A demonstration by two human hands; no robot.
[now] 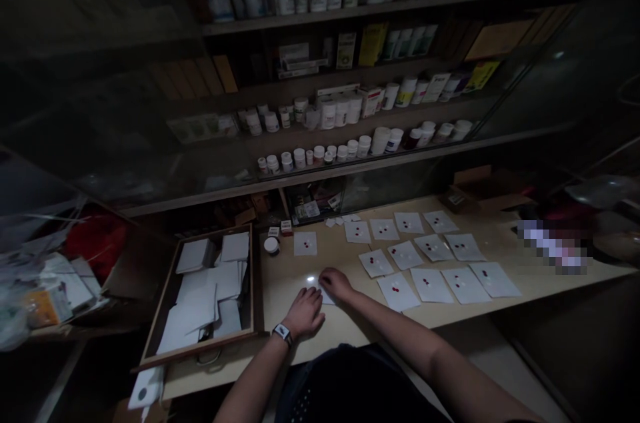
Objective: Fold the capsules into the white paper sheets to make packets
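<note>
Two hands on pale wooden table (pixel 283 276), near front edge. Left hand (pixel 304 311): flat, palm down, fingers extended, grip holding nothing, fingertips at small white paper square (pixel 327 296). Right hand (pixel 336 283): fingers curled onto same square; grip state cannot tell. Square lies flat, mostly covered; long axis and heading not readable. Right of hands: rows of white paper squares carrying red pills (pixel 397 291). Left: open wooden drawer (pixel 160 301) with stacked white papers.
</note>
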